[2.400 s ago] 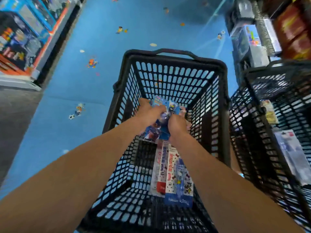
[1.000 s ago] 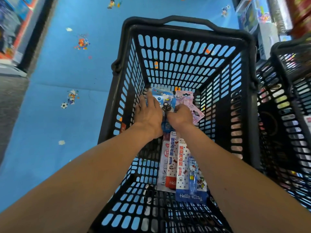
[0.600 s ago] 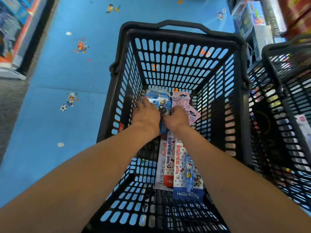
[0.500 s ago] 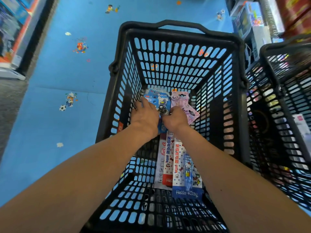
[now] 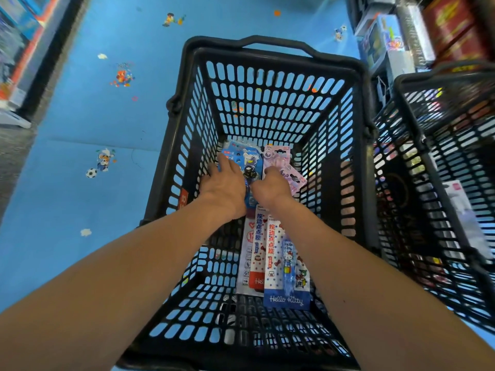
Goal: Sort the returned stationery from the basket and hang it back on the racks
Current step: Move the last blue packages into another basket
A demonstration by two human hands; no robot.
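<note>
Down at the far end of the basket (image 5: 270,53), my left hand (image 5: 225,186) had its fingers (image 5: 220,162) spread and fairly straight, lying flat on the face of the blue pack (image 5: 245,156) rather than curled round it. I judged that this pinned the card to the mesh bottom while the other hand picked through its neighbours. My right hand (image 5: 273,188) sat just beside the left, knuckles up. Its fingers were tucked under and hidden, so I could not tell whether they pinched a card or only pressed on one. They came down where the blue pack met the pink pack (image 5: 278,156), and a second pink card (image 5: 296,181) poked out toward the basket's right wall.

Both forearms ran in over the near rim, which put the wrists above the pen packs (image 5: 286,266). These long, narrow cards lay overlapped along the middle of the basket bottom, toward the near end, with the printed faces up. I took it that like sat with like, short carded items at the far wall and pens nearer me, so each kind could go to its hook in one trip. Sorting looked well along, while hanging had not started.

Outside the right wall stood a second basket (image 5: 442,79), touching or nearly so, with goods inside that were too blurred to name. Blue floor (image 5: 80,183) lay to the left, and boxed shelves (image 5: 388,41) rose beyond the far right corner.
</note>
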